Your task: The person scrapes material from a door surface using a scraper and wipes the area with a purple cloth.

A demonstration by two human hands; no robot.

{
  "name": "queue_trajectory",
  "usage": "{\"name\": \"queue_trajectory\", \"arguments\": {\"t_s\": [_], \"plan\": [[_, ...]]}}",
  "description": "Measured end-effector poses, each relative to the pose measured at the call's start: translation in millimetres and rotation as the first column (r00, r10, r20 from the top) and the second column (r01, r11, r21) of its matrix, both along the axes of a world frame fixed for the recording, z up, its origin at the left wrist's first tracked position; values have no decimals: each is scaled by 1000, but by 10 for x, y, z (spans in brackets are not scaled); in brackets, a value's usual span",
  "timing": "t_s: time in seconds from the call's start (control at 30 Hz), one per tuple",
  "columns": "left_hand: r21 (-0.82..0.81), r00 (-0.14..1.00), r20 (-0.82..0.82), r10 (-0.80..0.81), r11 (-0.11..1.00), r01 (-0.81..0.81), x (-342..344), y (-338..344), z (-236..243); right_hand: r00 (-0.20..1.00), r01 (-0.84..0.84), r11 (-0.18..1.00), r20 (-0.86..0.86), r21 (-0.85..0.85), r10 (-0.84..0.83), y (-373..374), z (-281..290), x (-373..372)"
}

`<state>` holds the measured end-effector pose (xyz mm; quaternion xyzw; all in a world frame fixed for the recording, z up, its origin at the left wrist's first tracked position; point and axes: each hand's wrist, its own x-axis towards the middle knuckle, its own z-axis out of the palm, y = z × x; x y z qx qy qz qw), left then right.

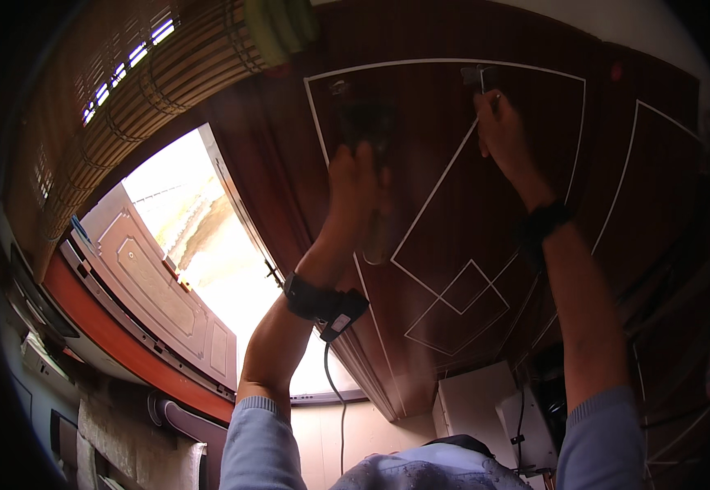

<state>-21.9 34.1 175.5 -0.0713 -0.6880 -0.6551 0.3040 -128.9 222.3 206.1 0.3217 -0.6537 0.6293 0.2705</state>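
My left hand is raised to a dark reddish-brown wooden panel and closed around a dark, wide-headed hand tool. The tool's handle runs down below the fist; dimness and motion blur hide its exact kind. Farther right, my right hand pinches a small tool with a thin pale shaft near the panel's upper edge. Its dark head appears to lie against the surface. Thin white lines cross the panel, forming a large frame, a diagonal and overlapping diamonds.
A rolled bamboo blind hangs at upper left. Below it, a bright doorway has an open panelled door. A cable trails from the black band on my left wrist. A pale box stands low beside the panel.
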Motion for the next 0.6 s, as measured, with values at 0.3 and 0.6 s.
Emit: {"name": "queue_trajectory", "arguments": {"t_s": [0.3, 0.6], "plan": [[22, 999, 38, 34, 999, -35, 5, 16, 43, 1000, 14, 1000, 7, 2, -14, -7, -38, -93], [83, 997, 79, -22, 996, 16, 73, 53, 83, 999, 22, 1000, 23, 22, -23, 7, -25, -30]]}}
